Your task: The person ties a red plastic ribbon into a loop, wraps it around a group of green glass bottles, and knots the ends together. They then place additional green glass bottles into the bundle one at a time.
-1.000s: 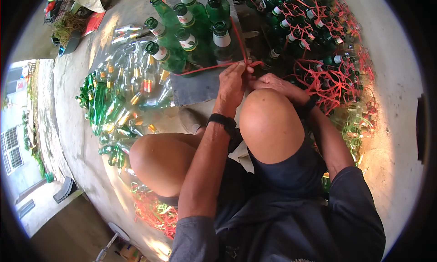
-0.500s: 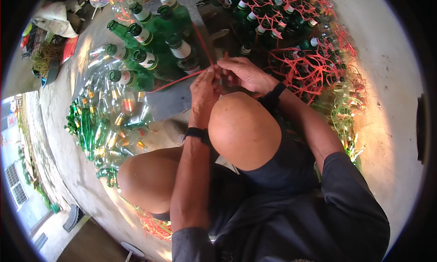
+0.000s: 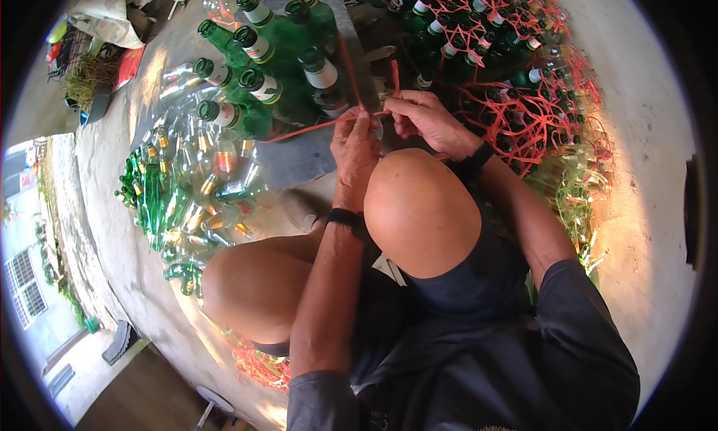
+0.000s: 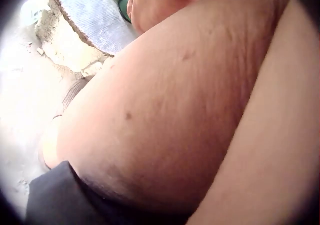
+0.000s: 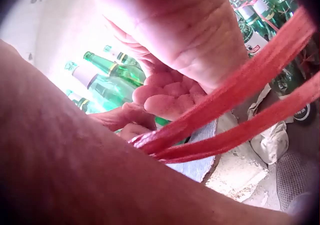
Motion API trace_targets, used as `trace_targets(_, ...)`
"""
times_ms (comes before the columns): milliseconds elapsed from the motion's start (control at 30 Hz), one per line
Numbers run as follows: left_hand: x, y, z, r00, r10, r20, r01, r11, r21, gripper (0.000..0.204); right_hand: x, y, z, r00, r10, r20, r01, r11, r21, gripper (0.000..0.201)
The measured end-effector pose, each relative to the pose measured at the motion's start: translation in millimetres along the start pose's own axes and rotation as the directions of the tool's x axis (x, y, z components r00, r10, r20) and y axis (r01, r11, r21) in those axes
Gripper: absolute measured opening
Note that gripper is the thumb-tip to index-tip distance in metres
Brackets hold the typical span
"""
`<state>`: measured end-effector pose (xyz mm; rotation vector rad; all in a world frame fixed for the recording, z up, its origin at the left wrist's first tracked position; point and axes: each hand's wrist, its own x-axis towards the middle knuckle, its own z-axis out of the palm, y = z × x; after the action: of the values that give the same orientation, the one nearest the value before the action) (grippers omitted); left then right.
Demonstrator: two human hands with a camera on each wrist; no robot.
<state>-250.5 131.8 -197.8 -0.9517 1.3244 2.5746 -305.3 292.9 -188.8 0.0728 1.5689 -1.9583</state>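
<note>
A group of green glass bottles (image 3: 258, 87) stands upright on a grey board (image 3: 299, 161). Red plastic twine (image 3: 299, 132) runs round their lower part and meets at the near right corner. There my left hand (image 3: 355, 153) pinches the twine between thumb and fingers. Just to its right, my right hand (image 3: 434, 120) pinches a length of twine, with a loose end sticking up above the fingers. In the right wrist view, red strands (image 5: 220, 109) cross in front of the curled fingers (image 5: 167, 104). Mostly my leg and part of a hand (image 4: 165, 4) fill the left wrist view.
Many green bottles bundled with tangled red twine (image 3: 516, 117) stand at the right. Loose clear and green bottles (image 3: 202, 169) lie at the left. My bent knee (image 3: 422, 206) rises directly below the hands. More red twine (image 3: 262, 364) is heaped at lower left.
The hands, close together at the corner earlier, are now slightly apart. My right hand has lifted and drawn right, with a twine end now standing up from it. The whole head view has shifted.
</note>
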Motion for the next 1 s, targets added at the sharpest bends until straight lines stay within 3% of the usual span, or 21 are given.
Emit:
trace_targets(200, -5, -2, 5, 0.999, -0.011, -0.047, 0.010, 1.000, -0.021, 0.025, 4, -1, -2, 0.998, -0.052, -0.017, 0.050, 0.994, -0.096, 0.026)
trace_targets(433, -12, 0, 6, 0.998, 0.021, -0.054, -0.023, 0.999, -0.032, 0.026, 10, -4, -2, 0.999, -0.049, 0.011, 0.050, 0.992, -0.119, 0.027)
trace_targets(633, -8, -6, 3, 0.992, 0.120, -0.031, -0.121, 0.992, -0.022, 0.027, 11, -14, 3, 0.998, -0.052, 0.047, 0.060, 0.983, -0.173, 0.025)
trace_targets(900, -8, -2, 6, 0.979, 0.172, -0.106, -0.157, 0.978, 0.139, 0.032, 28, -33, 24, 0.989, -0.139, 0.057, 0.149, 0.956, -0.253, 0.029)
trace_targets(1000, -2, -5, 5, 0.986, 0.134, -0.100, -0.129, 0.990, 0.052, 0.029, 34, -34, 31, 0.983, -0.165, 0.082, 0.182, 0.942, -0.284, 0.030)
